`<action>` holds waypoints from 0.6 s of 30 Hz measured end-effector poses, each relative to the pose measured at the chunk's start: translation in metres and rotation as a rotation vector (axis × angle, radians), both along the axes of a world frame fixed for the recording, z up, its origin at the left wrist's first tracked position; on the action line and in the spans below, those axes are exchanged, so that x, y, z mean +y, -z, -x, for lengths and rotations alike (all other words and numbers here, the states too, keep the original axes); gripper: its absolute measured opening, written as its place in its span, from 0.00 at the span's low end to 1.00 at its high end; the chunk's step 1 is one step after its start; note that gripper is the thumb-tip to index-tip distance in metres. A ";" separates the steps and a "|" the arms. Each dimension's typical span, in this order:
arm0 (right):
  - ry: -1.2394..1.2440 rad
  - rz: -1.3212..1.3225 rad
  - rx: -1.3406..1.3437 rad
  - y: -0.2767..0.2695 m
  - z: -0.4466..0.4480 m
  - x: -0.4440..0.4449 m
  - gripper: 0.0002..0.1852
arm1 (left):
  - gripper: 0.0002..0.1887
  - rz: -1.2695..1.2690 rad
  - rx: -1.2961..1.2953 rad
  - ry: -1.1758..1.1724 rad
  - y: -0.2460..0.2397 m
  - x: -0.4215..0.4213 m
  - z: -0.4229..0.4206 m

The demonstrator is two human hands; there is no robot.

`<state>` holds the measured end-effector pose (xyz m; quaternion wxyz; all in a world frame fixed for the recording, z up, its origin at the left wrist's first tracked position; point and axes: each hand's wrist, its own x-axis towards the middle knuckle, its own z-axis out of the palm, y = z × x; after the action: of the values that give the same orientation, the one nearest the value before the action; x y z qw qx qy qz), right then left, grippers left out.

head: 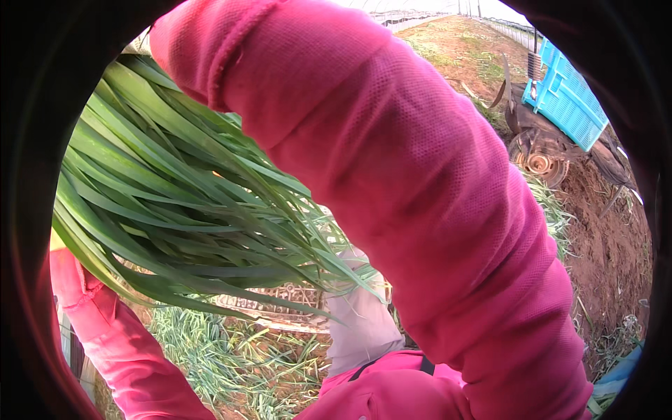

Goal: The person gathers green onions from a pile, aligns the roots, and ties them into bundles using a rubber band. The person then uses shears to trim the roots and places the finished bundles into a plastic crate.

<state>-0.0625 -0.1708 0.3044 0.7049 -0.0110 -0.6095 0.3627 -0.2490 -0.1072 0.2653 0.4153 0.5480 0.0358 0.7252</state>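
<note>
A large bunch of long, flat green leaves (173,194) fills the left side, their tips trailing towards the middle. My right arm in a pink sleeve crosses the view from lower right to upper left. Only a pale sliver of my right hand (137,45) shows past the cuff, at the top of the bunch; its fingers are hidden. My left arm, also in pink, reaches up along the left rim. A yellow patch of my left hand's glove (55,241) shows beside the leaves, and the fingers are out of sight. What either hand grips cannot be seen.
Beneath the leaves sits a pale, dirt-marked plastic crate (281,304). Cut leaves (220,357) litter the soil. At upper right, a turquoise crate (569,94) rests tilted above a muddy wheel (539,164). Reddish soil (604,241) lies at right; blue material (619,370) shows lower down.
</note>
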 end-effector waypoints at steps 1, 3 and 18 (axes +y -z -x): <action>-0.082 -0.005 0.060 -0.003 0.022 -0.001 0.68 | 0.37 -0.003 0.019 -0.041 -0.005 -0.015 0.012; -0.228 -0.005 0.171 -0.007 0.063 -0.006 0.69 | 0.38 -0.003 0.062 -0.113 -0.013 -0.044 0.032; -0.494 0.437 0.300 0.222 0.211 -0.009 0.72 | 0.37 0.810 0.692 0.005 0.049 -0.111 0.103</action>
<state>-0.2740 -0.1797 0.0824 0.6588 0.0395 -0.3916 0.6412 -0.3521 -0.2179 0.2158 0.5592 0.5512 0.4465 0.4291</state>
